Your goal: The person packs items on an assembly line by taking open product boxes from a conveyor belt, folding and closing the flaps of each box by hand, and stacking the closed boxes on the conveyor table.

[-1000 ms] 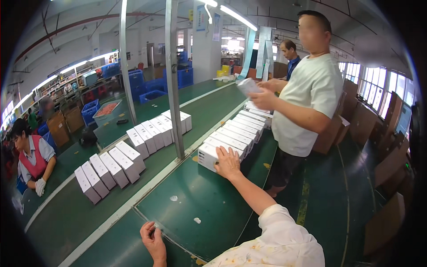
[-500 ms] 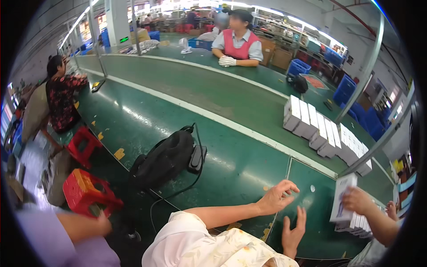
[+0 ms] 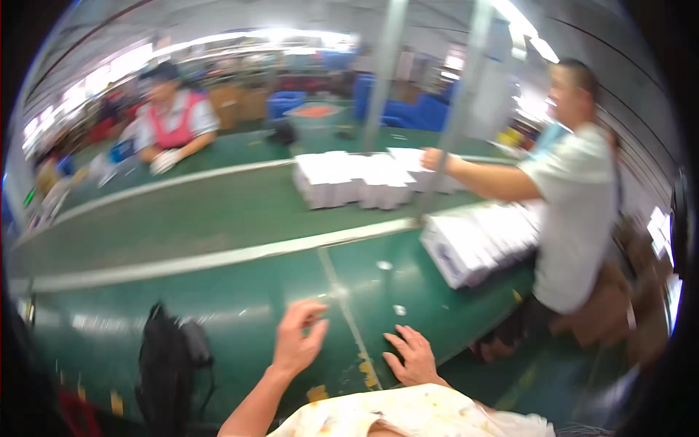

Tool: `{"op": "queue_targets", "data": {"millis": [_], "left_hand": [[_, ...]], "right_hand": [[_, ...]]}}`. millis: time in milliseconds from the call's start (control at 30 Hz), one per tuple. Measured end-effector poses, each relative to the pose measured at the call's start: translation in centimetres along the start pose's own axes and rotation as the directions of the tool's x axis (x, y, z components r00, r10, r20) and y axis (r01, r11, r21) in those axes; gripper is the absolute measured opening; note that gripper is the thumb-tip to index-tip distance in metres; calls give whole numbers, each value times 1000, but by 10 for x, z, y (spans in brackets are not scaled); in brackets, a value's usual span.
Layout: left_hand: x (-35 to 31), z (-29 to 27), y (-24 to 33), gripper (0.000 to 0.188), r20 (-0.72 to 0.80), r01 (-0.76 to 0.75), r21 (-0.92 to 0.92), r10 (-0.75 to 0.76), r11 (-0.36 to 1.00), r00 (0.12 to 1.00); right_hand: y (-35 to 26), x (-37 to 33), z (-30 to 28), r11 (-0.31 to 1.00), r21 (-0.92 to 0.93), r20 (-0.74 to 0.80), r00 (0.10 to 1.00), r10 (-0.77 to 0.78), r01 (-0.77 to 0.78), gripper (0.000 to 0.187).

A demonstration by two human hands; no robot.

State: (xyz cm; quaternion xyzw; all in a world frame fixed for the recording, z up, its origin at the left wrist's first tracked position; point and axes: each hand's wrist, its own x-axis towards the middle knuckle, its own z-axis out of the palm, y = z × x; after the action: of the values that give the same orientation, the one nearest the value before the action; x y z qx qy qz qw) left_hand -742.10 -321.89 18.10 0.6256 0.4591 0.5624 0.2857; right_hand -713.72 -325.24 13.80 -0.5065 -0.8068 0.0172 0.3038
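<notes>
My left hand [image 3: 298,339] hovers over the green table [image 3: 255,291], its fingers loosely bent and apart, with nothing in them. Beside it, my right hand [image 3: 413,357] is spread low over the table near its front edge, also empty. Two small pale round spots [image 3: 400,310] are on the table just beyond my right hand. To the right of my hands, a row of white boxes [image 3: 466,251] stands on the table. More white boxes [image 3: 349,178] stand on the sunken green belt behind it. The picture is blurred by motion.
A black bag [image 3: 164,364] lies on the table at left. At right a person in a pale shirt [image 3: 575,211] reaches toward the boxes on the belt. A metal post [image 3: 451,116] rises between. Across the belt sits a person in a pink apron [image 3: 175,127].
The view has swung to the right, so the belt, bag and boxes appear further left. The co-worker at right, earlier holding a white box by the row, now reaches over the belt. My hands remain empty.
</notes>
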Motion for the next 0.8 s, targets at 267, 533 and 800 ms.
{"op": "queue_targets", "data": {"millis": [267, 533, 800], "left_hand": [[-12, 0, -40, 20, 163, 54, 5, -54, 999, 985], [-19, -3, -37, 15, 244, -59, 68, 41, 996, 969], [-17, 2, -35, 16, 257, -45, 35, 35, 998, 966]], "right_hand": [[10, -39, -15, 959, -158, -188, 960, 206, -237, 39], [0, -42, 2, 959, -165, -315, 934, 169, -229, 38], [5, -41, -1, 954, -180, -338, 926, 170, -241, 37]]}}
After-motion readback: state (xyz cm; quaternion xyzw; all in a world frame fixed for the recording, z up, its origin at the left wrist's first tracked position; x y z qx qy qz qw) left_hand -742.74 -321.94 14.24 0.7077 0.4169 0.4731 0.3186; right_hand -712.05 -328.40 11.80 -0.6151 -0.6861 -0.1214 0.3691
